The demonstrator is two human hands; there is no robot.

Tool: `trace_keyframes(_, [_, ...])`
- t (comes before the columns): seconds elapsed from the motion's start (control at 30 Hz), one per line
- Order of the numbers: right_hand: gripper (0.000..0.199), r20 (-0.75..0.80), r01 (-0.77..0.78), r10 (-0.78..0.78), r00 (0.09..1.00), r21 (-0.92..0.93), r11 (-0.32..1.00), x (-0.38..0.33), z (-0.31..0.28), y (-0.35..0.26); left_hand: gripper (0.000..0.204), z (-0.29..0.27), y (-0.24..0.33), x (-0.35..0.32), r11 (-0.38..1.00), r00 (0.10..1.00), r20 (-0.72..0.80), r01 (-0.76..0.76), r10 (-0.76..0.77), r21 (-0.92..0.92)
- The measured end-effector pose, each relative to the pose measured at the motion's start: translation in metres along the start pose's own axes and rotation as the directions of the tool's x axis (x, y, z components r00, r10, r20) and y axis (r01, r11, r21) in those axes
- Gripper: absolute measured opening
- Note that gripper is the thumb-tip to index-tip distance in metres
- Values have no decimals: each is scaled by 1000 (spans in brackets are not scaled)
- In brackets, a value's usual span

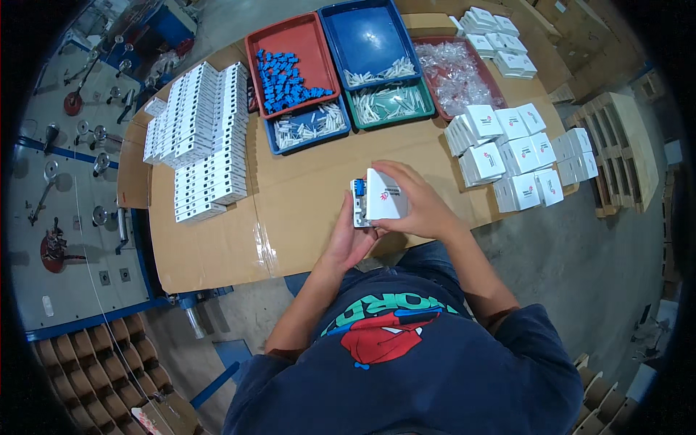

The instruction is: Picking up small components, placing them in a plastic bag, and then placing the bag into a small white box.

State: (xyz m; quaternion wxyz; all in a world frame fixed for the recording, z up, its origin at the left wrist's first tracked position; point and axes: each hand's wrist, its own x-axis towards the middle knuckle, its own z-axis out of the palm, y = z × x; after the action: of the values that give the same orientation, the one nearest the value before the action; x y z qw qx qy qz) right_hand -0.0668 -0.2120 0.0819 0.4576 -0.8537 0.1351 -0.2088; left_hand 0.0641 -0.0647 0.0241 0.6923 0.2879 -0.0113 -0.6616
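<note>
Above the near edge of the cardboard-covered table, my left hand (349,243) is closed round a white plastic housing (358,214) with a small blue connector (359,188) at its top end. My right hand (424,206) grips a white square box (383,197) with a small red mark and dark print, fingers over its top edge and thumb along its lower edge. The box and the housing are right against each other; whether the housing is partly inside it I cannot tell. Part of the housing is hidden behind the box.
Rows of white housings (210,190) stand at the left. At the back are a red tray (308,43) with blue connectors, blue trays (366,36) and a green tray (428,109) with white pieces, and a red tray (495,94) with clear bags. White boxes (518,154) are stacked right.
</note>
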Motion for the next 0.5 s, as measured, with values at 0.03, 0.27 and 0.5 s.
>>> trace_keyframes(0.03, [96, 9, 43, -43, 999, -91, 995, 0, 3, 2, 65, 1, -1, 1, 1000, 1000, 0, -1, 1, -2])
trace_keyframes(0.27, [93, 40, 109, -106, 994, -84, 991, 1, 13, 1, 61, -2, -3, 0, 998, 998, -38, -52, 53, 34])
trace_keyframes(0.5, [94, 37, 117, -114, 993, -98, 988, 2, 16, 3, 62, 12, -1, -2, 996, 995, -64, -70, 73, 55])
